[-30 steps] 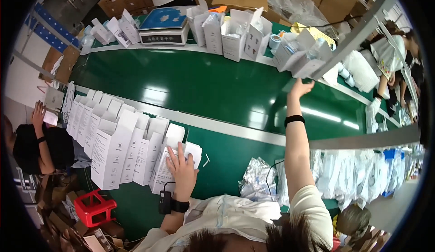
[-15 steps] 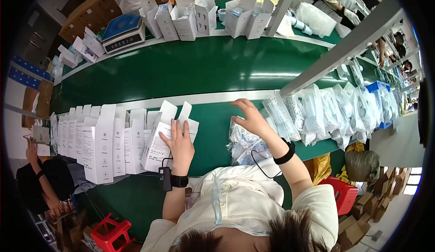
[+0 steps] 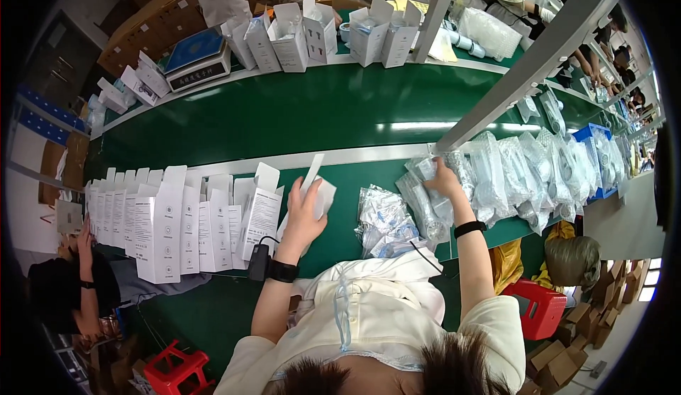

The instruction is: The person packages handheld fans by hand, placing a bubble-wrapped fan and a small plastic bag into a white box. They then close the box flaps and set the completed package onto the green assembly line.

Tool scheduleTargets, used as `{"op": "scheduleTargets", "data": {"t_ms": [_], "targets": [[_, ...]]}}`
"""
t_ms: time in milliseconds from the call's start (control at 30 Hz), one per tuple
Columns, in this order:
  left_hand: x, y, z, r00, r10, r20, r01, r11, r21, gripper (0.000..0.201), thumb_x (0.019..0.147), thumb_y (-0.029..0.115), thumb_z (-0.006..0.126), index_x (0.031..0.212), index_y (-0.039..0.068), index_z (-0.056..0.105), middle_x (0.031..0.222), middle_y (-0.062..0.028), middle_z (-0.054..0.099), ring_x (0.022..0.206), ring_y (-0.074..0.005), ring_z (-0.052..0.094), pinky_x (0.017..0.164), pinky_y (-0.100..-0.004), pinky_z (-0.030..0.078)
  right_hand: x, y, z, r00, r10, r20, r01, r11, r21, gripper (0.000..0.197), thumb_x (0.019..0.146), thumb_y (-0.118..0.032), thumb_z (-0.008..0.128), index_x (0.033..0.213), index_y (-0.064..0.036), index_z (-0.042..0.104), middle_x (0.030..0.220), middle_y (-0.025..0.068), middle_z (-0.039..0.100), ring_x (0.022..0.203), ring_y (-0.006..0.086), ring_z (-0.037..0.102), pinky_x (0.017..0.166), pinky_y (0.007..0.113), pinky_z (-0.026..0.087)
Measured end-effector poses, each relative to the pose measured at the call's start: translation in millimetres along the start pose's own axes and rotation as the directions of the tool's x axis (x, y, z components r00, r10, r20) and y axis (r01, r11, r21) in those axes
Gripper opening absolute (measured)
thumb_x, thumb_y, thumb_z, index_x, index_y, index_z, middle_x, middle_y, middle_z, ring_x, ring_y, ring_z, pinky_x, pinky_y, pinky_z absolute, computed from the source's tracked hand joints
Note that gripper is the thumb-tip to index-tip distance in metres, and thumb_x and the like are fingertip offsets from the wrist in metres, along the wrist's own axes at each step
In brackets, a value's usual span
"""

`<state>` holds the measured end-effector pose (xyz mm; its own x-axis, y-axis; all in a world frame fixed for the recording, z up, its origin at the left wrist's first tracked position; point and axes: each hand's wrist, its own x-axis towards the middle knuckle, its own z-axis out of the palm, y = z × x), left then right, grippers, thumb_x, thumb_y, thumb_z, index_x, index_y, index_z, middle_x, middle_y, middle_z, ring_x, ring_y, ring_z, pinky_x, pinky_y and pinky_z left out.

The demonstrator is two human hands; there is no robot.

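My left hand is closed around an open white carton, which stands tilted a little apart from the row's right end. Part of this carton is hidden behind my fingers. Beside it, a printed white carton with raised flaps ends a row of similar open cartons. My right hand grips the upper part of a bubble-wrap pouch at the near end of a line of such pouches. Between my hands lies a pile of small clear bags with blue and white contents.
More bubble-wrap pouches lean toward a blue bin at right. A grey metal post rises beyond them. Across the green belt stand filled cartons and a scale. Another person's arm is at far left.
My left hand has shifted right, bringing a carton away from the row. My right hand has moved right from above the clear bags and taken hold of a bubble-wrap pouch.
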<state>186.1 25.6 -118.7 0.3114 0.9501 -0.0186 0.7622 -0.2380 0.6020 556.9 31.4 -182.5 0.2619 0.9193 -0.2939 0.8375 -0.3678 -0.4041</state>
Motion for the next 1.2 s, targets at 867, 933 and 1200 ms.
{"op": "scheduleTargets", "data": {"t_ms": [867,933,1200], "targets": [[-6.6,-4.1,37.1,0.717,0.255,-0.649,-0.559,0.767,-0.316,0.067,0.061,0.007,0.076,0.1,0.01,0.023,0.123,-0.0247,0.03,0.114,-0.0327,0.037,0.095,-0.0408,0.029,-87.5,-177.2,5.8,0.619,-0.651,-0.439,0.782,0.564,0.265,0.033,0.067,-0.011,0.066,0.099,-0.0091,0.057,0.111,0.0135,0.045,0.106,0.0321,0.042,0.086,0.042,0.038],[-13.3,-10.4,37.8,0.775,0.205,-0.598,-0.478,0.808,-0.343,0.067,0.06,0.006,0.077,0.101,0.01,0.024,0.123,-0.025,0.031,0.113,-0.0346,0.037,0.094,-0.0423,0.03,-78.6,-139.5,22.3,0.757,-0.57,-0.32,0.653,0.67,0.354,0.03,0.067,-0.01,0.064,0.097,-0.0077,0.059,0.106,0.0112,0.048,0.103,0.0308,0.043,0.084,0.043,0.039],[-25.9,6.1,-7.4,0.932,0.076,-0.353,-0.236,0.867,-0.438,0.049,0.062,0.005,0.074,0.1,0.008,0.043,0.12,-0.0196,0.037,0.107,-0.0336,0.043,0.088,-0.0396,0.037,-74.0,-52.4,52.3,0.848,-0.482,0.22,0.517,0.843,-0.149,0.023,0.068,-0.003,0.061,0.09,-0.0049,0.056,0.09,0.0106,0.053,0.091,0.0289,0.05,0.077,0.036,0.044]]}}
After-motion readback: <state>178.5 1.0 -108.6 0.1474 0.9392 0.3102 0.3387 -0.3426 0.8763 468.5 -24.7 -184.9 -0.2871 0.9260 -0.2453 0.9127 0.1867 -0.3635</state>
